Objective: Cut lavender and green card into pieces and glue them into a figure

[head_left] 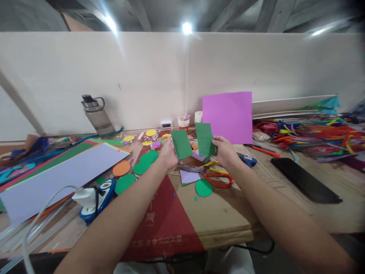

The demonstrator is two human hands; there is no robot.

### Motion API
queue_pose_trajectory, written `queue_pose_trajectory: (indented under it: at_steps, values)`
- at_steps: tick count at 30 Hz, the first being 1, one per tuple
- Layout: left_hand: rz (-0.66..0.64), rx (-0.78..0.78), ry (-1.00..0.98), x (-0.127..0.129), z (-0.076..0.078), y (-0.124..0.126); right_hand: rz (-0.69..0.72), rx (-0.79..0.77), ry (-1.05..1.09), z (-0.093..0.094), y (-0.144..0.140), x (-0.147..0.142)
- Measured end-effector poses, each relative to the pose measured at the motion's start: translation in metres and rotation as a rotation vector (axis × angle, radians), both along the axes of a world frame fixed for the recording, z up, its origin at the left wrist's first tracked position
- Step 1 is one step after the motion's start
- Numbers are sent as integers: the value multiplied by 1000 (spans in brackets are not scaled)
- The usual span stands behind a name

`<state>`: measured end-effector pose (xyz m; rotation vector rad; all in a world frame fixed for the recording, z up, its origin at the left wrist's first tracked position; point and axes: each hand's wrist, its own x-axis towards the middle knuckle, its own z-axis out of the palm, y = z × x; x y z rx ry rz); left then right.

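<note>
My left hand (169, 153) is closed on a green paper rectangle (181, 144), held up over the table. A second green paper piece (204, 139) is pinched at its right edge by my right hand (224, 150). The two pieces are apart, with a narrow gap between them. Below them lie scissors (218, 180) with red handles and a yellow-handled pair (214, 166). A pale purple paper square (189, 176) lies under the scissor blades. Next to it is a green paper circle (204, 188). More green circles (146, 162) lie beside my left forearm.
Coloured sheets (65, 175), a blue power strip (98, 199) and a water bottle (98, 118) are on the left. A purple sheet (227, 118) leans on the wall. A black phone (305, 179), a blue glue gun (246, 160) and pipe cleaners (313, 137) lie right.
</note>
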<state>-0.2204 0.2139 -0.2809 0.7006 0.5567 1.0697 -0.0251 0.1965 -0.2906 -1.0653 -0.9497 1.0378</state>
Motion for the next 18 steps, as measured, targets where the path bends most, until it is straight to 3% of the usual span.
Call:
queue_pose_trajectory:
  at_steps: [6,18]
  values:
    - [5,14,-39,-1,0,-1,-33,-113,118,5,-3,-4]
    - [4,-41,-59,0,3,-3,10,-127,95,8,-9,-10]
